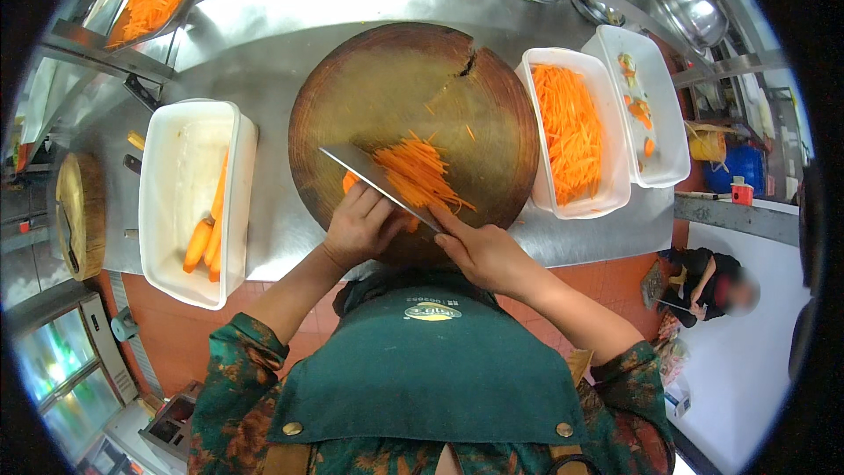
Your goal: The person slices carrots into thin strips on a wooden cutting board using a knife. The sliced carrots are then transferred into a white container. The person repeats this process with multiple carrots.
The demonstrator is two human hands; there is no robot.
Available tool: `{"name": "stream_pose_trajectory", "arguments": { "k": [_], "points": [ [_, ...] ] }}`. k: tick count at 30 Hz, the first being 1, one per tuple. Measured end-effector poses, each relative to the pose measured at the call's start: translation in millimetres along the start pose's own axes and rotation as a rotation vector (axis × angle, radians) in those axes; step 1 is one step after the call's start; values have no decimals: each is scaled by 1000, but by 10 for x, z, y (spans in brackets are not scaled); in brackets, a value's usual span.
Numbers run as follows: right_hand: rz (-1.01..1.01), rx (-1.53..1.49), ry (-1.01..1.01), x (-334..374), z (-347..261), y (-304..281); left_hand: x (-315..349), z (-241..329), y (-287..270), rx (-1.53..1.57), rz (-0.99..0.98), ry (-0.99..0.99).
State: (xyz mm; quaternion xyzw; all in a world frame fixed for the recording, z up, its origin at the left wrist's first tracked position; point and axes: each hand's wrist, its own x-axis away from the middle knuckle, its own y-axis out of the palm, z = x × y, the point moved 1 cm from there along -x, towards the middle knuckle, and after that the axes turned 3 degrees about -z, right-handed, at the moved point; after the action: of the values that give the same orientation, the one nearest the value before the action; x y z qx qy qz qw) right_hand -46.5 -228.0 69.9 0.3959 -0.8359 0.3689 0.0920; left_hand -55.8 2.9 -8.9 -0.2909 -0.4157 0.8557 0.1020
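Right hand (482, 253) is tightly gripping cleaver (374, 182), curled left hand (359, 225) is pinning carrot piece (350, 181) on round board (396, 70), finished shreds (570, 132) are filling right tub (619, 178), uncut carrots (200, 242) are remaining in left tub (180, 136).

A steel bowl (686, 0) sits upper right, a glass-fronted cooler (63, 356) lower left.

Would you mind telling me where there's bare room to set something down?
The steel counter is bare between the left tub and the chopping board, whose far part is nearly bare. Crowded are its nearer half, with left hand, right hand, knife and carrot shreds, and the counter rightward, with shred tub and scrap tub.
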Motion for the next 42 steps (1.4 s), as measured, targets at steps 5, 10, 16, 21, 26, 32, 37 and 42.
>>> {"name": "stream_pose_trajectory", "arguments": {
  "k": [5,10,16,21,26,32,37,42],
  "points": [
    [46,-15,-52,-77,192,106,31,-10,-3,-3,-12,-4],
    [75,-173,-121,-107,244,-3,-12,-8,-29,14,-3,81],
    [53,-53,-167,198,-82,-79,-28,29,-70,-7,-15,70],
    [12,-10,-31,162,-129,-23,-11,21,-61,33,-21,50],
    [52,26,-34,-272,-17,104,5,-22,-13,36,-28,49],
    [1,-136,-125,11,-125,-92,19,-12,-30,-1,-4,39],
    [-8,-6,-25,60,-123,-23,11,10,-36,17,-33,41],
    [76,27,-85,-343,-5,150,36,-16,9,14,-28,30]
  ]
}}
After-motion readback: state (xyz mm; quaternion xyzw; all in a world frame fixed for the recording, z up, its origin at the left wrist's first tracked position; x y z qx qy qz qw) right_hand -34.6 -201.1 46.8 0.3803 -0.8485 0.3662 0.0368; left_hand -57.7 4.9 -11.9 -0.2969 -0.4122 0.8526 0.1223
